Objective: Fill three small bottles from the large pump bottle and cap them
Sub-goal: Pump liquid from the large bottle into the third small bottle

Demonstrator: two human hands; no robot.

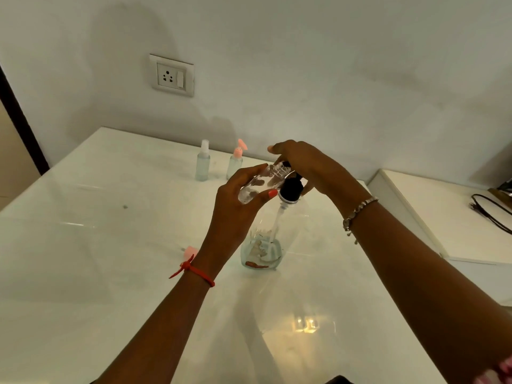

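Spill risk: the small clear plastic bottle [260, 182] is held tilted, with its mouth at the spout. If the mouth drifts off, I'd expect the liquid to land on the glossy white table [83, 245].
Tip risk: the large clear plastic pump bottle [261, 245] looks nearly empty, so an off-centre push could topple it.
Left hand [235, 214]: raised with the wrist bent back, its fingers and thumb wrapped round the small bottle.
Right hand [307, 164]: arched over the black pump head [291, 187], with the fingers curled across the top and the thumb beside the collar, gripping it.
Pump bottle: stands upright near the middle of the table.
Far edge: 2 small capped bottles stand just beside each other, 1 with a clear spray top [202, 162] and 1 with a pink pump top [235, 164].
Loose pink cap [189, 252]: lies on the table by the left wrist, so the 3rd bottle isn't capped yet.
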